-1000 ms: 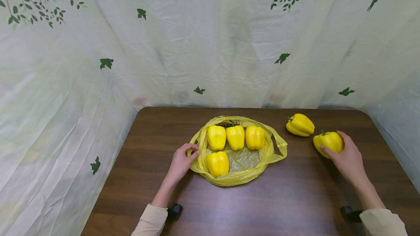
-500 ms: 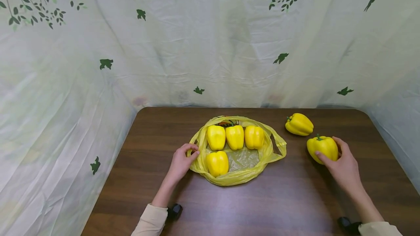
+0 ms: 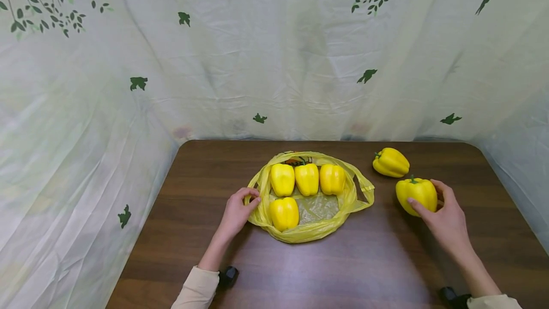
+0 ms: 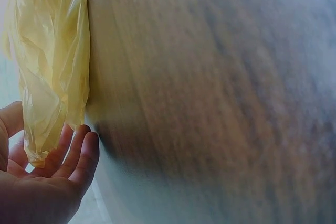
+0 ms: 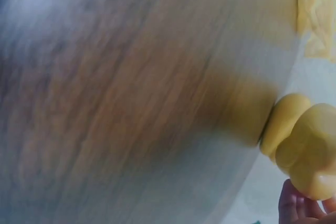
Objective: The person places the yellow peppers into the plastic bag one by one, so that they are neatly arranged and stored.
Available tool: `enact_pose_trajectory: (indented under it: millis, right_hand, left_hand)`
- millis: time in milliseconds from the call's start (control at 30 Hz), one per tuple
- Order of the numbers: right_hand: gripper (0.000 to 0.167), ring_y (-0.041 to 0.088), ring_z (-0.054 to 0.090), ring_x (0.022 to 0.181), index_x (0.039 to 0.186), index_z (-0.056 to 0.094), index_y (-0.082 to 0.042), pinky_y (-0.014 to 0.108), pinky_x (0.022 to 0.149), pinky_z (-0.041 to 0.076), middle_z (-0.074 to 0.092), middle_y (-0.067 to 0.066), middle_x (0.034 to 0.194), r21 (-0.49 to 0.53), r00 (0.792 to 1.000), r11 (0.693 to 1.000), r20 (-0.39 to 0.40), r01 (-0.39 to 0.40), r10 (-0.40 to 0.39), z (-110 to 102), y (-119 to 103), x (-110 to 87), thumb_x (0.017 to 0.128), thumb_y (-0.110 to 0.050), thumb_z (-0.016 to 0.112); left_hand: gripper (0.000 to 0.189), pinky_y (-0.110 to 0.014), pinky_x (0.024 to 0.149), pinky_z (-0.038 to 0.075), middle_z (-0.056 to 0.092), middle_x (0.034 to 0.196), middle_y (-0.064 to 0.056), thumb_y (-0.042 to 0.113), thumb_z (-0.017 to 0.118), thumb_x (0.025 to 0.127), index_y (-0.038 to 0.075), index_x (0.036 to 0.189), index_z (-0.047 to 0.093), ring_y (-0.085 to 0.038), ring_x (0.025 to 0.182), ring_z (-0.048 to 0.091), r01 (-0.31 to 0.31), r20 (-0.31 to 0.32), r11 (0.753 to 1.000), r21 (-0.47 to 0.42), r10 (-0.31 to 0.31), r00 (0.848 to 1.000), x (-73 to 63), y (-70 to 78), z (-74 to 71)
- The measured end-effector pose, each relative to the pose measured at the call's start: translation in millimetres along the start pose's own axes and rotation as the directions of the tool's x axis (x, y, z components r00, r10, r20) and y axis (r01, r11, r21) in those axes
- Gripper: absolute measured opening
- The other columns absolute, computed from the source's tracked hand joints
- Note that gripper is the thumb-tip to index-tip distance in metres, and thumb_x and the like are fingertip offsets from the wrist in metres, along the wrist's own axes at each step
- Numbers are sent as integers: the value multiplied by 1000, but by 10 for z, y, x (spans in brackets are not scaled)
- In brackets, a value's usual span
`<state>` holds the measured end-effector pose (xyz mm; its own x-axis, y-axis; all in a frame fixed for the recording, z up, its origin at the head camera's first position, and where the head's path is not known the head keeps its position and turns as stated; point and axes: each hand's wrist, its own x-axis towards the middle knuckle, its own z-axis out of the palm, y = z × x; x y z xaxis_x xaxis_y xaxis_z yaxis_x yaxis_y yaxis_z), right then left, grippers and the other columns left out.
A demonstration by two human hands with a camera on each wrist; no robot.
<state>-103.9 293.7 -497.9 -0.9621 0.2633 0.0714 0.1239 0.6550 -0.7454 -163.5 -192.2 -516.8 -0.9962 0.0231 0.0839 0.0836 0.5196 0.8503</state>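
A yellow plastic bag (image 3: 309,237) lies spread wide with its mouth facing up, several yellow bell peppers (image 3: 285,214) inside. My left hand (image 3: 238,211) pinches the left side of its rim; in the left wrist view the bag's plastic (image 4: 50,72) hangs between thumb and fingers (image 4: 86,156). On the right, my right hand (image 3: 448,216) grips another yellow bell pepper (image 3: 415,194), thumb at its front and fingers behind, stem up. One more bell pepper (image 3: 391,162) rests on its side just behind it. The right wrist view shows the gripped pepper (image 5: 317,150) overlapping that one.
The brown wooden table (image 3: 206,166) has its back edge against a pale curtain (image 3: 300,85) printed with leaves. A bag handle loop (image 3: 364,190) sticks out towards the right. Something dark and orange (image 3: 296,161) shows at the bag's back rim.
My right hand has drawn the gripped bell pepper a little left and towards me, and its stem has turned more upright. The left hand has stayed on the bag's rim.
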Motion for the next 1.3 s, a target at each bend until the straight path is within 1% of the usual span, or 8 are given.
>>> enact_pose_trajectory:
  millis: [67, 133, 300, 533, 733, 967, 1200, 1300]
  right_hand:
    - [86, 42, 44, 115, 151, 26, -3, 21, 71, 38, 42, 27, 138, 11, 1000, 1000, -4, 2, -2, 5, -29, -13, 90, -45, 69]
    - [85, 41, 44, 114, 151, 26, -3, 18, 69, 37, 43, 27, 137, 25, 1000, 1000, -8, 5, -4, 15, -58, -25, 90, -44, 69]
    - [83, 39, 45, 111, 149, 29, -3, 17, 70, 37, 44, 25, 135, 46, 999, 999, -23, 23, -22, 45, -123, -46, 90, -42, 70]
    - [78, 27, 47, 100, 147, 34, -6, 15, 70, 38, 49, 20, 129, 56, 998, 997, -47, 55, -52, 94, -215, -65, 88, -41, 72]
    - [74, 24, 46, 91, 145, 37, -9, 19, 69, 39, 50, 18, 123, 49, 997, 996, -26, 73, -72, 139, -300, -74, 89, -44, 71]
    - [72, 23, 48, 94, 144, 40, -9, 21, 73, 40, 53, 16, 122, 42, 992, 992, 4, 123, -123, 218, -388, -82, 88, -42, 72]
    - [73, 23, 52, 96, 144, 41, -10, 16, 74, 42, 55, 15, 124, 73, 985, 983, 28, 168, -170, 271, -471, -100, 86, -38, 76]
    - [74, 22, 52, 99, 144, 41, -12, 16, 74, 43, 56, 14, 124, 82, 983, 981, 34, 175, -178, 305, -486, -98, 85, -38, 77]
  left_hand:
    - [10, -41, 87, 46, 65, 94, -8, 3, 72, 87, 4, 97, 71, -26, 92, 57, -1, 0, 1000, -1, 1, 1000, 2, -3, 1]
    - [10, -40, 87, 46, 65, 93, -7, 3, 72, 87, 5, 97, 71, -25, 92, 57, -2, 1, 1000, -2, 2, 1000, 2, -3, 1]
    - [10, -40, 87, 46, 65, 94, -7, 3, 72, 87, 5, 97, 71, -25, 93, 57, -7, 1, 1000, 1, 7, 1000, 2, -2, 2]
    - [10, -40, 87, 46, 65, 95, -10, 3, 72, 87, 5, 97, 71, -25, 92, 57, -3, 1, 1000, 0, 3, 1000, 3, -8, 6]
    - [10, -40, 87, 47, 65, 95, -9, 4, 72, 88, 5, 97, 71, -25, 93, 57, -4, -1, 1000, 11, 4, 1000, 2, -3, 5]
    - [9, -39, 87, 47, 65, 96, -8, 6, 71, 89, 5, 98, 71, -25, 93, 57, 11, 2, 1000, 9, -11, 1000, -3, 2, 12]
    - [9, -40, 87, 48, 65, 97, -8, 6, 71, 89, 5, 98, 71, -25, 93, 57, 16, 6, 1000, 5, -16, 1000, -6, 5, 9]
    - [9, -39, 87, 48, 65, 96, -8, 6, 71, 89, 5, 98, 71, -25, 93, 57, 13, 4, 1000, 5, -13, 1000, -6, 3, 10]
